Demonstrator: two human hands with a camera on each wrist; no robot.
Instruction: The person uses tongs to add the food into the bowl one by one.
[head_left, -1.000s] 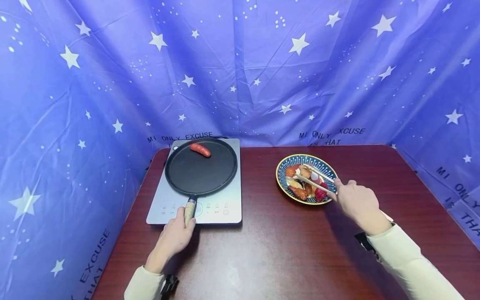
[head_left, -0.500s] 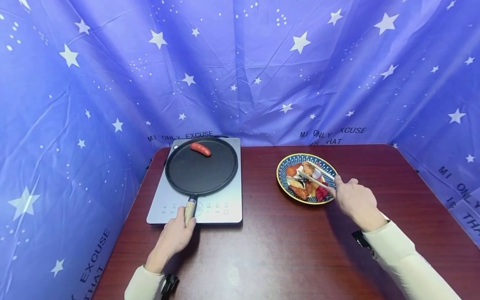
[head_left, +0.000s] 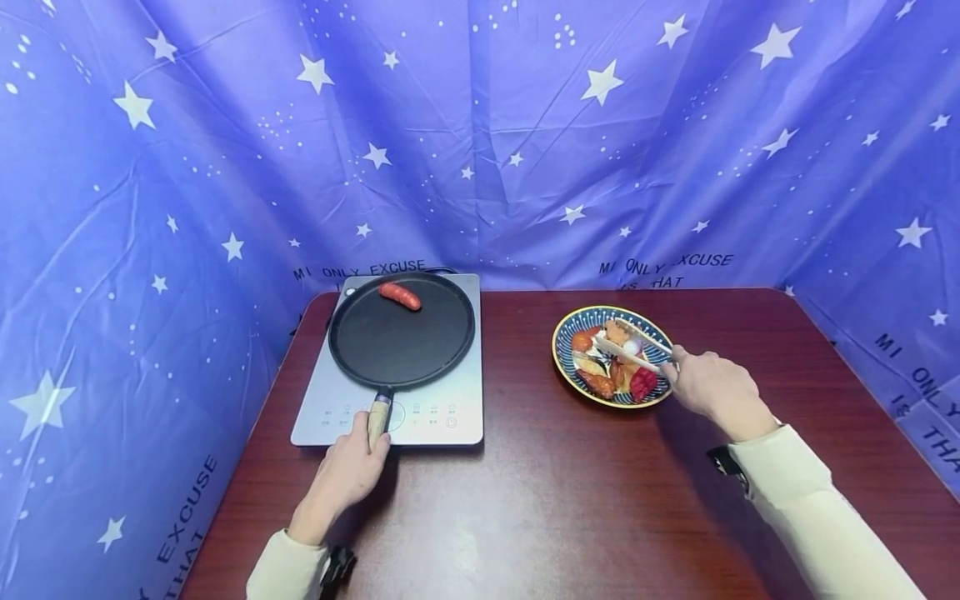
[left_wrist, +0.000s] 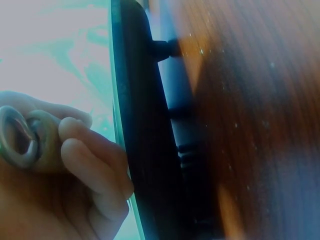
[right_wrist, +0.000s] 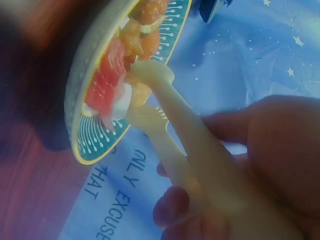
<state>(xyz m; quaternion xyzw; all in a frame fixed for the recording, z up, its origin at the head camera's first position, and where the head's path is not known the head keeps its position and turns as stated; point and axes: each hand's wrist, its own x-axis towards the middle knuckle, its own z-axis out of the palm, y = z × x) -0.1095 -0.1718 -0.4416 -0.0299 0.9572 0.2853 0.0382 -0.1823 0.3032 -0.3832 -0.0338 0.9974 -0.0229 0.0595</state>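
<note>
My left hand (head_left: 347,471) grips the wooden handle (head_left: 378,419) of a flat black pan (head_left: 401,342), which rests on a silver induction cooktop (head_left: 457,408). A red scored sausage (head_left: 401,296) lies near the pan's far edge. On the right, my right hand (head_left: 712,385) holds pale tongs (right_wrist: 192,140), their tips down among the food on a blue patterned plate (head_left: 564,377). Between or beside the tips is a browned, fried-looking piece (head_left: 617,332); whether they pinch it I cannot tell. Red, orange and white food pieces lie around it.
The dark red wooden table (head_left: 517,483) carries both the cooktop and the plate, with a stretch of tabletop between them. Blue star-printed curtains (head_left: 517,200) hang along the back and both sides.
The tong tips have shifted slightly within the plate, and the browned piece beside them has moved a little to the right. The left hand, pan and sausage stay as they were.
</note>
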